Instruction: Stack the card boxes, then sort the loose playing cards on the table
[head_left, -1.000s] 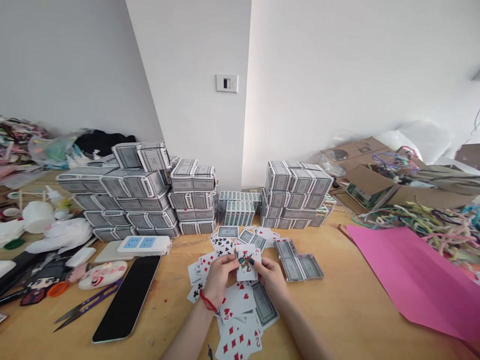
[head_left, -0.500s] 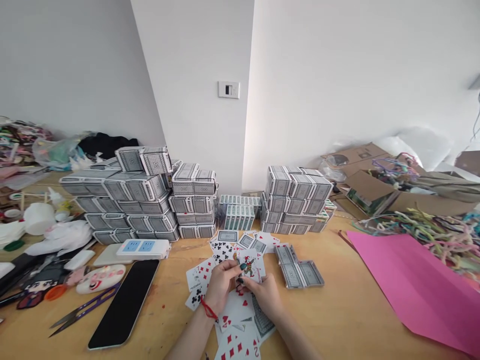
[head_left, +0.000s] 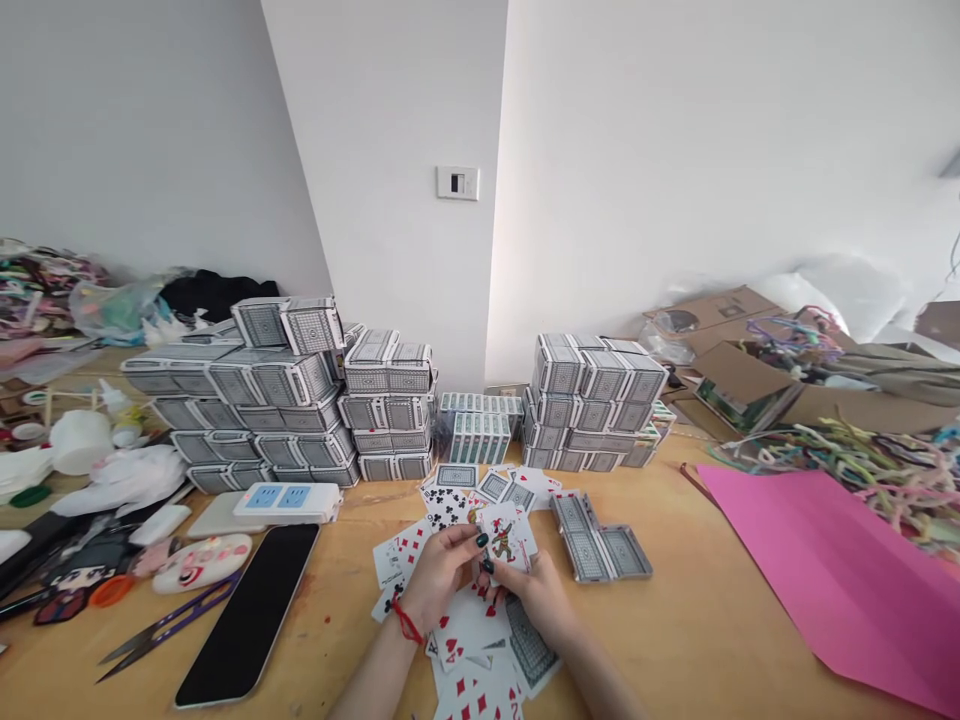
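Observation:
Both my hands hold one joker card [head_left: 504, 536] upright over a scatter of playing cards [head_left: 472, 640] on the wooden table [head_left: 675, 640]. My left hand [head_left: 439, 580], with dark nails and a red wrist string, pinches the card's left edge. My right hand [head_left: 536, 597] grips it from below on the right. An opened flattened card box [head_left: 600, 545] lies just right of the hands.
Stacks of card boxes stand behind at left [head_left: 277, 400] and right [head_left: 592, 400]. A black phone [head_left: 251, 610], scissors [head_left: 161, 630] and a power strip [head_left: 289, 500] lie at left. A pink paper sheet [head_left: 817, 580] and pipe cleaners [head_left: 862, 450] fill the right.
The joker card has tilted to the right in my hands; my left fingers have shifted to its upper left edge. The view has tilted up slightly.

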